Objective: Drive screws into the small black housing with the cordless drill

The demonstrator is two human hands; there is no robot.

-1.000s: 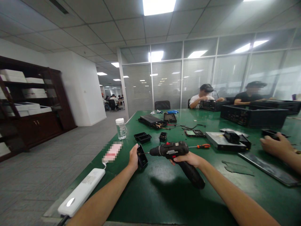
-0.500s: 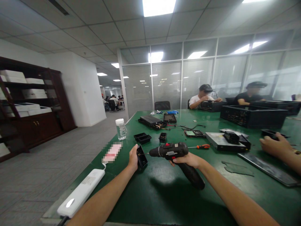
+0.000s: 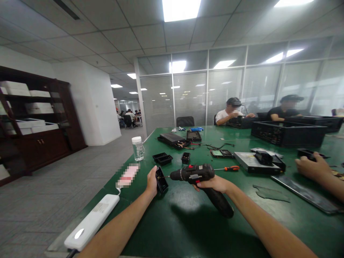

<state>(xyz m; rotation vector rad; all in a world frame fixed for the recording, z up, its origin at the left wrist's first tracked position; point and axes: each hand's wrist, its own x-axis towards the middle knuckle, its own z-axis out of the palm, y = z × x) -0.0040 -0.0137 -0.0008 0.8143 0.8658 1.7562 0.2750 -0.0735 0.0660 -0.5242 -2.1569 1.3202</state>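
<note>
My right hand [image 3: 212,183] is wrapped round the grip of a black cordless drill [image 3: 193,172], which lies level and points left. A black plastic box [image 3: 162,181], tilted with its hollow side toward the drill, is gripped by my left hand [image 3: 152,181]. The thin drill bit [image 3: 167,176] reaches into the box; where its tip rests inside I cannot tell. Beyond the box lie black trays [image 3: 162,158] and a small black box [image 3: 185,157]. An orange-handled screwdriver [image 3: 231,168] lies just behind the drill.
To the left are a white power strip [image 3: 92,222], a pixelated pink item [image 3: 128,175] and a clear bottle [image 3: 138,149]. On the right lie a silver drive [image 3: 252,163], a glass piece [image 3: 270,193] and a dark panel [image 3: 303,193]. A co-worker's hand [image 3: 313,165] holds a black part.
Both hands, the drill and the black box hold nearly the same place. The view has shifted very slightly. A seated person at the back has moved an arm a little.
</note>
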